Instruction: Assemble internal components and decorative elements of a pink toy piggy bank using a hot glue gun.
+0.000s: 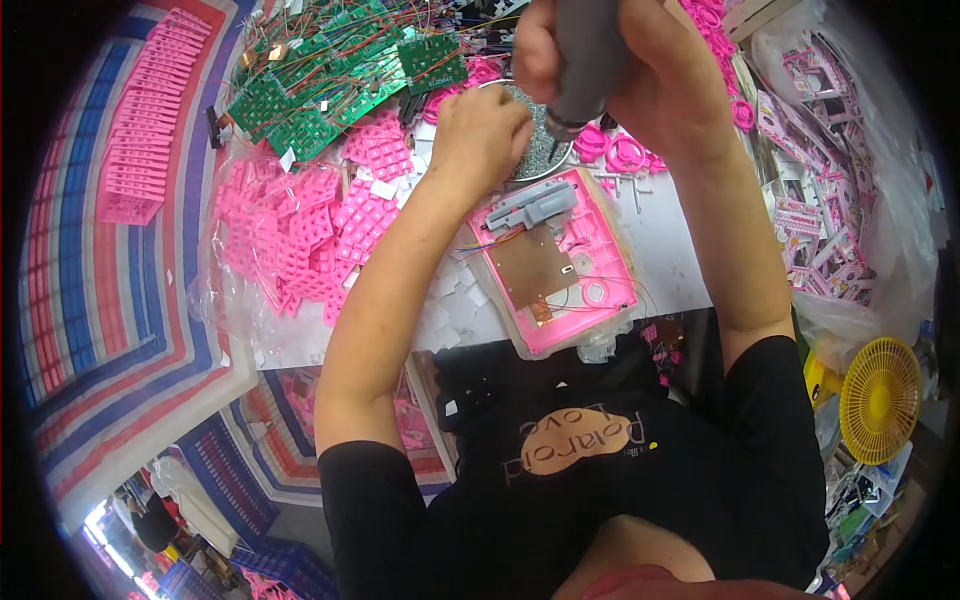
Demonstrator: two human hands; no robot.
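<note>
My right hand (675,75) is wrapped around a dark grey electric screwdriver (590,60), its narrow end pointing down toward a round metal bowl (560,163). Many small silvery screws (538,150) fill that bowl. At its left rim my left hand (478,138) reaches in with curled fingers; whatever they pinch is hidden. Nearer to me lies an open pink plastic casing (510,330), apart from both hands. It holds a brown board (530,268), thin wires and a grey plastic module (535,207) along its far edge.
Green circuit boards with wires (330,80) are heaped at the far left. Pink button sheets (290,225) lie left of my left arm, near small white pieces (450,305). Clear bags of printed pink parts (820,200) and a yellow fan (880,400) stand at the right.
</note>
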